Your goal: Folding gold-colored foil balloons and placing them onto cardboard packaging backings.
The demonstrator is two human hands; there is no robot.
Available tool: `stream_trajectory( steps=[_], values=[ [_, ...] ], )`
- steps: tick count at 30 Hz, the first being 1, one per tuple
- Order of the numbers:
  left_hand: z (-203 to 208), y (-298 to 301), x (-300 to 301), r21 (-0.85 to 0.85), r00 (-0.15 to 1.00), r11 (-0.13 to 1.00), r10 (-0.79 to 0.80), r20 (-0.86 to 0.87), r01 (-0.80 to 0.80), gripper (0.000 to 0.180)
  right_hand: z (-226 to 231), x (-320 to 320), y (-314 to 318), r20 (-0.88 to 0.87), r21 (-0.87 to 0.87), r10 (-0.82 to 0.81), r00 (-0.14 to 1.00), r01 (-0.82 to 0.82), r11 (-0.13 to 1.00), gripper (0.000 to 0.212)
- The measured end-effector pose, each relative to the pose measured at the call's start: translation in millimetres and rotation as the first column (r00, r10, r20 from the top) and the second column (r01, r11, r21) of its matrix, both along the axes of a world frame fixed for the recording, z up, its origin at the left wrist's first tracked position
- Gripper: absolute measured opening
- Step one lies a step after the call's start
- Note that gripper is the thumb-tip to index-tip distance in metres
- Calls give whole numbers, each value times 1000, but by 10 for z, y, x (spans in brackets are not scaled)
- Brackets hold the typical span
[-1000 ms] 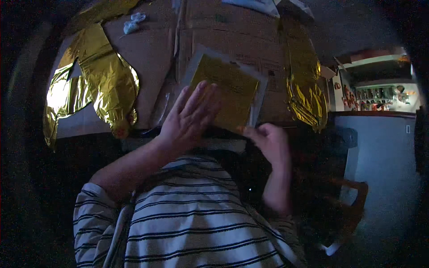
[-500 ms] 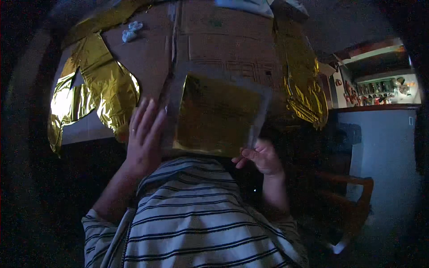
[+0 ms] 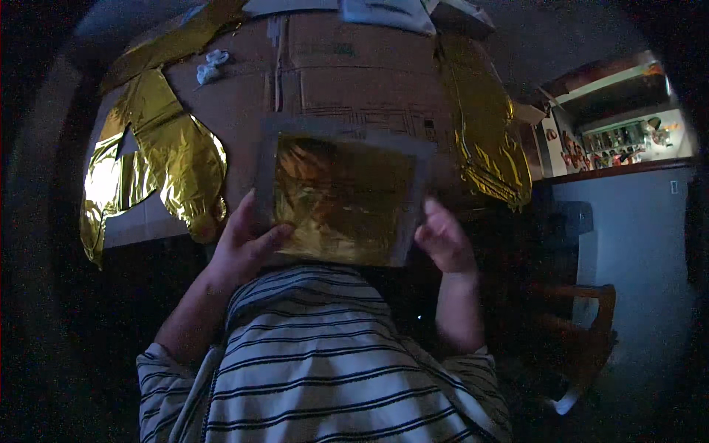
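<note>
A flat, roughly square panel (image 3: 343,199), gold foil with a pale translucent border, is held tilted in front of my striped shirt. My left hand (image 3: 247,240) grips its lower left edge, thumb on the gold face and fingers partly hidden behind. At the right edge is my right hand (image 3: 447,240), slightly blurred, fingers apart and pointing up; whether a fingertip touches the border is hard to see. Behind the panel lies a cardboard sheet (image 3: 354,85). Crumpled gold foil (image 3: 173,140) with a cut-out gap covers its left side.
More gold foil (image 3: 487,125) hangs over the right edge of the cardboard. A small crumpled white piece (image 3: 210,68) lies at the far left, and a white packet (image 3: 388,15) at the far edge. To the right are a wooden chair (image 3: 602,317) and lit shelves (image 3: 620,140).
The panel has shifted slightly left and down. My left hand has gone from flat beside it to gripping its edge. The right hand has left the lower right corner and moved up alongside.
</note>
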State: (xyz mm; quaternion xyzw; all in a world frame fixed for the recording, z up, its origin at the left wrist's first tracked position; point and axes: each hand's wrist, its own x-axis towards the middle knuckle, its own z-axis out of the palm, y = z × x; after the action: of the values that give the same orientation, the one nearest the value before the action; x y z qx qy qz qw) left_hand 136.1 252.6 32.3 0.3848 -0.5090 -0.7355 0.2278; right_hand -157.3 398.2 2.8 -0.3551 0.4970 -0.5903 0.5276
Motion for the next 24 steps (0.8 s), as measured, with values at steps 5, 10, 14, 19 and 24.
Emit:
stream_trajectory(
  steps=[5, 10, 14, 19, 24],
  values=[
    [-140, 43, -93, -71, 993, 991, -114, -19, 112, 60, 172, 183, -415, 43, -25, -463, 885, 465, 885, 27],
    [-158, 7, -139, -452, 959, 852, -281, 30, 264, 65, 552, 14, -433, -406, 11, -215, 888, 240, 971, 21],
    [-139, 49, -184, -346, 838, 763, -492, 237, 546, 68, 734, -142, -253, -759, 164, 243, 605, -183, 969, 17],
    [126, 92, -208, -556, 733, 495, -568, 374, 668, 67, 1052, -377, 138, -804, 516, 564, 189, -248, 820, 12],
    [-60, 73, -93, -318, 642, 566, -584, 496, 761, 54, 603, -1352, 1298, -834, 429, 552, -23, 603, 673, 14]
  ],
)
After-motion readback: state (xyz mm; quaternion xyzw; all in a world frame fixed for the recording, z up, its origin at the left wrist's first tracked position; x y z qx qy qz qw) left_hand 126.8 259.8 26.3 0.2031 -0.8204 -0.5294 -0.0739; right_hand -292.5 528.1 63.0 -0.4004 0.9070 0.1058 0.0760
